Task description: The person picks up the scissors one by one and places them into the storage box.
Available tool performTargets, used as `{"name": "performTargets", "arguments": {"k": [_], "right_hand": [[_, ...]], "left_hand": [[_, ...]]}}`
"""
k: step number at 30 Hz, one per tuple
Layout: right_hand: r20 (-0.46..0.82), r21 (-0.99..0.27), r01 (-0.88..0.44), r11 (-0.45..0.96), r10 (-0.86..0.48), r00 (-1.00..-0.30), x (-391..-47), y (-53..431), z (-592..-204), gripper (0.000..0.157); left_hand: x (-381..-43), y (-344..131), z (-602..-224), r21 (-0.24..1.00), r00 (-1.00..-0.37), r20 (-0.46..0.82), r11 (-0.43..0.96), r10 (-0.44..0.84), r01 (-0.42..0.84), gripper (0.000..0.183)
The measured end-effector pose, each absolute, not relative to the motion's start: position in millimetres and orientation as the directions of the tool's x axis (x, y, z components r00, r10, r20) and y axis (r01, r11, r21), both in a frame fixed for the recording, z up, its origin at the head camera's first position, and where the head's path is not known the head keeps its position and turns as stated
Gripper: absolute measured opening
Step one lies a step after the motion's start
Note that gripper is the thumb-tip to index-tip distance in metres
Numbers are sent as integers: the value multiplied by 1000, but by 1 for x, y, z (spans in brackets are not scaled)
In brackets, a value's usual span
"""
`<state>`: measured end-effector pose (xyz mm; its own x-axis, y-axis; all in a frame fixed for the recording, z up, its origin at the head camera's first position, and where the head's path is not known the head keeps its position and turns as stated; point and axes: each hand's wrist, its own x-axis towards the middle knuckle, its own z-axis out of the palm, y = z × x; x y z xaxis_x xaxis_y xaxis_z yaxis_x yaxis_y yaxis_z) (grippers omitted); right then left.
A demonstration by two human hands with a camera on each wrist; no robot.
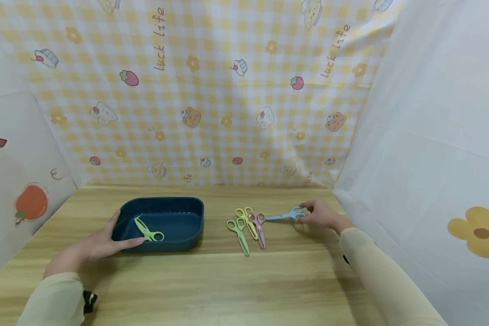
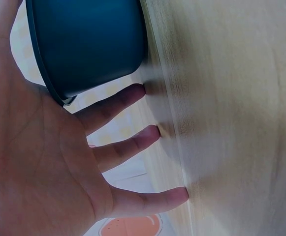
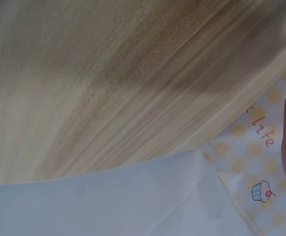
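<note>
While the left hand (image 1: pixel 101 243) spreads against the bin (image 1: pixel 173 246), the right hand (image 1: pixel 321 214) pinches the blue scissors (image 1: pixel 284 216), likely light and stiff, sensibly by the handles (image 1: pixel 296 210).

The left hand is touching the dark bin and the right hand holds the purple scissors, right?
Not quite: the head view shows the right hand holding the blue scissors, not the purple ones. The left hand does touch the dark bin.

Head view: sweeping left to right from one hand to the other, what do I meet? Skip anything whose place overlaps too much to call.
Left hand → dark blue container → loose green scissors → purple scissors → blue scissors → right hand.
</note>
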<state>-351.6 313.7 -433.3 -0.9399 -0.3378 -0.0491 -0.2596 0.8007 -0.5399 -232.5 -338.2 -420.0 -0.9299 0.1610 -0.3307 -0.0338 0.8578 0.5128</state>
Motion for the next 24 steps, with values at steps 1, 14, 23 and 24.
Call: {"name": "performTargets", "arguments": {"k": [1, 14, 23, 24], "right_hand": [[-29, -548, -265, 794, -334, -942, -352, 314, -433, 70], [38, -620, -254, 742, -295, -955, -355, 295, -416, 77], [130, -631, -328, 703, -322, -938, -356, 276, -400, 73], [142, -634, -337, 696, -324, -935, -356, 274, -399, 72]], "left_hand": [[-233, -338, -420, 514, -931, -329, 857, 161, -34, 134], [-233, -340, -420, 506, -924, -350, 861, 156, -46, 134], [-235, -341, -423, 497, -930, -332, 867, 160, -29, 134], [-235, -340, -422, 498, -930, -332, 867, 159, -30, 134]]}}
